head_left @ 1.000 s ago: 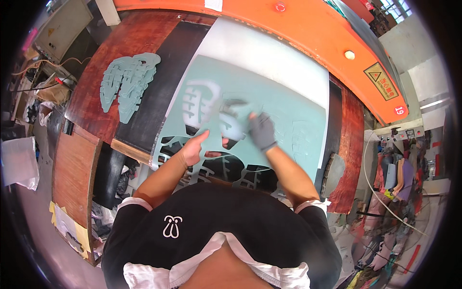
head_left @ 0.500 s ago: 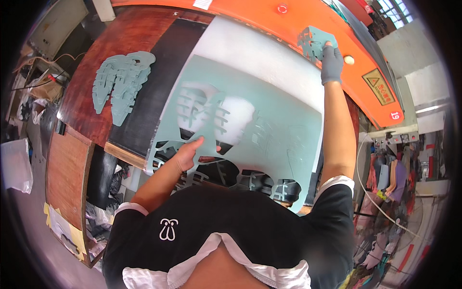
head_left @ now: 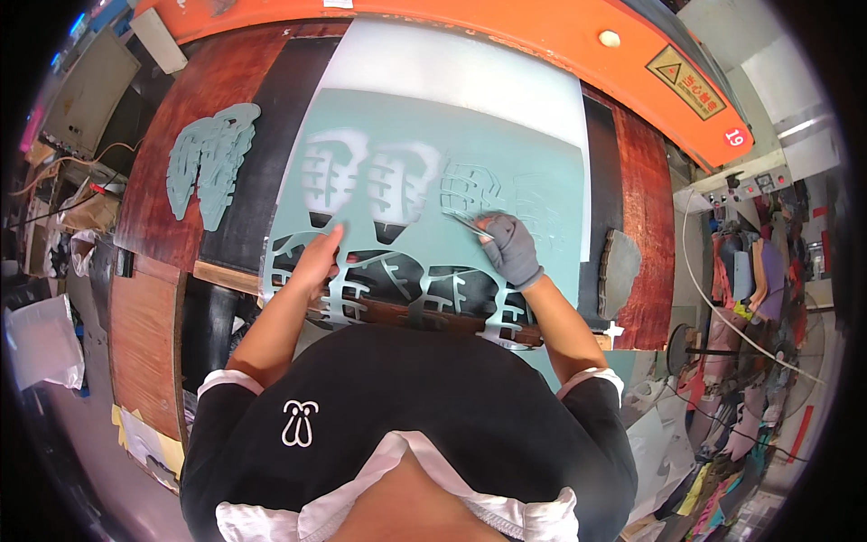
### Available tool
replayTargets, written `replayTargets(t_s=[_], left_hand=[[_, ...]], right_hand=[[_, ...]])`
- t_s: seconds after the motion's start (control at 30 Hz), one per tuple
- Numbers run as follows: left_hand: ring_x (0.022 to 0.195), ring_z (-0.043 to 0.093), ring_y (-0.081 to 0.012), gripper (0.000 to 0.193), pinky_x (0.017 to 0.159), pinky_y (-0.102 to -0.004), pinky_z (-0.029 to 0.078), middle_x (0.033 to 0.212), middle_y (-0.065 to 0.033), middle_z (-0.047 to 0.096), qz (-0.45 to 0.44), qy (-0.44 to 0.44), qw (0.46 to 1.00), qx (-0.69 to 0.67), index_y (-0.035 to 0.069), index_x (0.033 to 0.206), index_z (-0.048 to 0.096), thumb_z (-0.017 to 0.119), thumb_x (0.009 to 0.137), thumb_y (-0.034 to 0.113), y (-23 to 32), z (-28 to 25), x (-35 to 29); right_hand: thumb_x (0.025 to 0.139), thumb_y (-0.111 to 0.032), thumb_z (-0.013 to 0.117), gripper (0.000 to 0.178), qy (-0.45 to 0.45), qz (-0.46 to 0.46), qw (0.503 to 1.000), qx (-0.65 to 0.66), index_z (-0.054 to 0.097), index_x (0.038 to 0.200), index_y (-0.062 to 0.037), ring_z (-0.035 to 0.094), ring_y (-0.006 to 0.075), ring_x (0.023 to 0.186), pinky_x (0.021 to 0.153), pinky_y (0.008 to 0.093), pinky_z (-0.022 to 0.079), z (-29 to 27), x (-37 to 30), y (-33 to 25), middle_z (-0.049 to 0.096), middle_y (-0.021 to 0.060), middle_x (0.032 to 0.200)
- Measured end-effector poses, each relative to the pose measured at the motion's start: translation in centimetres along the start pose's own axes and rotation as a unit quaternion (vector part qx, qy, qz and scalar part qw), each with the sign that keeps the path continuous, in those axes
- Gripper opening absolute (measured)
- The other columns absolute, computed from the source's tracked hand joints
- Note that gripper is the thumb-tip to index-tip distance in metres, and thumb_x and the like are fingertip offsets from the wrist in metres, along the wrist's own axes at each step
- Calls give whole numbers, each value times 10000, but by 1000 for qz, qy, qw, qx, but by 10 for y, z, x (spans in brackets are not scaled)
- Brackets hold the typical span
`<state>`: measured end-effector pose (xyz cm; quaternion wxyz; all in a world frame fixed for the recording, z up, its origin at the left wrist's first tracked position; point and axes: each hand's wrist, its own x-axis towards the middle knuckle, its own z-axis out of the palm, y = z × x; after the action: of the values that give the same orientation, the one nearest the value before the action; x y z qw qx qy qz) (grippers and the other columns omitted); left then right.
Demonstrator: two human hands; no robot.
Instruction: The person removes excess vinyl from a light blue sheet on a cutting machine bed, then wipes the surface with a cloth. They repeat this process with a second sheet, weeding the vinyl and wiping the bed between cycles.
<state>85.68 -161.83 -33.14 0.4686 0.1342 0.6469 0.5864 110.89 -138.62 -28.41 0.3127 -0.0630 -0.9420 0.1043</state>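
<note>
A teal sheet (head_left: 424, 117) with rows of slotted, sole-shaped openings lies across the white board (head_left: 452, 63). My left hand (head_left: 318, 264) grips a strip of the sheet between openings near its front edge, thumb on top. Over the right part of the sheet, my right hand (head_left: 510, 250), in a grey fingerless glove, pinches a thin teal cut-out (head_left: 470, 223) seen nearly edge-on. Just beyond it, another slotted cut-out (head_left: 471, 183) still sits within the sheet. A pile of teal cut-outs (head_left: 217, 163) lies at the left.
An orange machine beam (head_left: 524, 36) runs along the far side. Beneath everything is a red-brown table (head_left: 163, 181) with black strips. A grey curved piece (head_left: 621, 275) lies at the right. A fan (head_left: 700, 348) and coloured scraps (head_left: 754, 271) stand beyond.
My right hand has come down from beside the orange beam to the sheet, still holding the teal cut-out. The sheet has shifted slightly on the board. My left hand stays on it.
</note>
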Motion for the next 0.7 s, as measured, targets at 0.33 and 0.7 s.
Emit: replayTargets(t_s=[0.33, 0.7], left_hand=[[1174, 494, -233, 447, 982, -413, 346, 1282, -137, 505, -170, -330, 905, -210, 60, 1249, 441, 488, 931, 370, -29, 85, -15], [1209, 462, -256, 447, 951, -441, 429, 1297, -132, 483, -157, -411, 848, -297, 30, 1310, 403, 504, 910, 201, -38, 131, 32]], right_hand=[[825, -155, 603, 101, 77, 128, 985, 83, 617, 882, -73, 560, 304, 852, 770, 389, 453, 17, -11, 12, 614, 104, 891], [699, -106, 654, 451, -92, -37, 994, 54, 531, 1120, 1, 529, 366, 986, 884, 428, 424, -21, -3, -2, 561, 150, 1105]])
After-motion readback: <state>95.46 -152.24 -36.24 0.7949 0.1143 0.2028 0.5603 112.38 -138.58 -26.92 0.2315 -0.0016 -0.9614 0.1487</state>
